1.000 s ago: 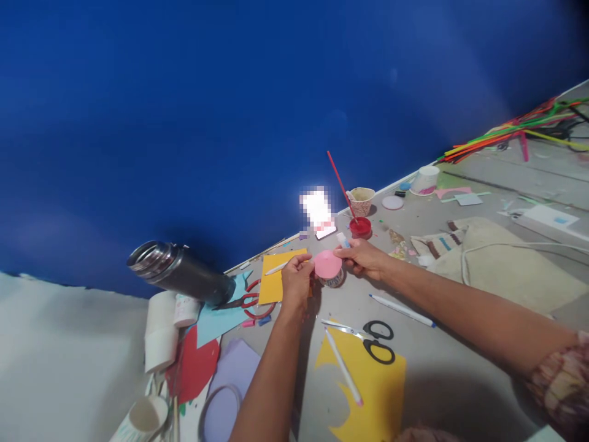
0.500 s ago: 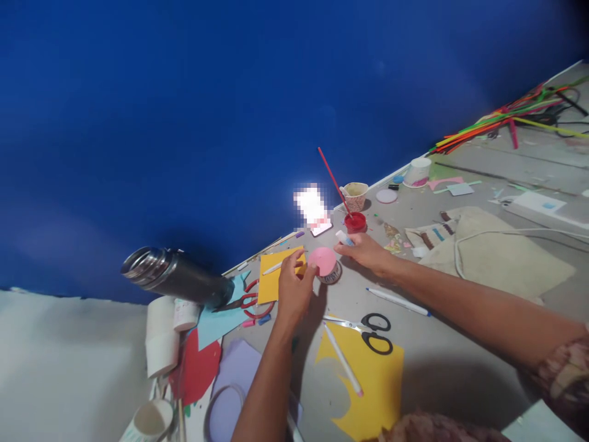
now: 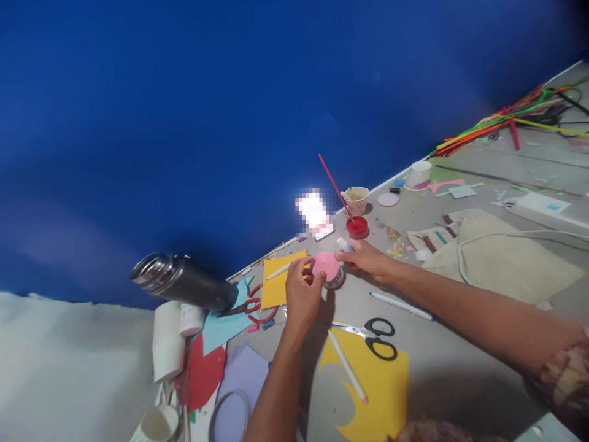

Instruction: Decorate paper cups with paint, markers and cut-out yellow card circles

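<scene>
A round pink paper disc (image 3: pixel 326 266) lies over the top of a small cup with dark print (image 3: pixel 335 281) at the middle of the table. My left hand (image 3: pixel 304 291) grips the disc's left edge between thumb and fingers. Pinched in my right hand (image 3: pixel 365 259) is a small white and blue tube (image 3: pixel 343 244), its exact kind unclear, just beyond the disc's right edge. My right fingertips are close to the disc; whether they touch it I cannot tell.
Black-handled scissors (image 3: pixel 381 339) and a pen lie on cut yellow paper (image 3: pixel 391 387) in front. A dark steel flask (image 3: pixel 188 282) leans at the left beside red-handled pliers (image 3: pixel 253 305). Behind stand a red paint pot (image 3: pixel 358 229) with a brush and a lit phone (image 3: pixel 317 215).
My left hand has moved right, its fingers closing at the pink disc's edge. My right hand stays close by with the small tube. The whole view has shifted slightly.
</scene>
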`<move>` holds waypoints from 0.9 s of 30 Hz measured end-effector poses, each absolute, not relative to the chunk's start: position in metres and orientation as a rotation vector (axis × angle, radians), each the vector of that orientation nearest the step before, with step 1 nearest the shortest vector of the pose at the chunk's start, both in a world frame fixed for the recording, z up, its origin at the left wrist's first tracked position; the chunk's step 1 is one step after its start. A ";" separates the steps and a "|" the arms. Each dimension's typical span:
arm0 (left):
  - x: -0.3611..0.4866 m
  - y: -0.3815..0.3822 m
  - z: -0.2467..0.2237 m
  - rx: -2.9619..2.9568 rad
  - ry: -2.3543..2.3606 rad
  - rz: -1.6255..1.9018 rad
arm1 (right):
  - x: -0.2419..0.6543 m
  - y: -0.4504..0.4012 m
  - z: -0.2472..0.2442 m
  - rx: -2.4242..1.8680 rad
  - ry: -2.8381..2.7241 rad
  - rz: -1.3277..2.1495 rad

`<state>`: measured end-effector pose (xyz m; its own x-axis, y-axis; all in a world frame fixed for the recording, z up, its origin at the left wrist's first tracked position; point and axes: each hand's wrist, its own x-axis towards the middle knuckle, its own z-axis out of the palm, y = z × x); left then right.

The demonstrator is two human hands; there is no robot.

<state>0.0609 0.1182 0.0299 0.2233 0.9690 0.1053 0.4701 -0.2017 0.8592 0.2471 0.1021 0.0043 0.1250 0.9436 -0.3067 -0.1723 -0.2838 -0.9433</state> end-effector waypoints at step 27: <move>0.061 0.123 0.019 1.972 1.313 0.809 | 0.247 0.107 -0.005 -1.411 -0.855 1.287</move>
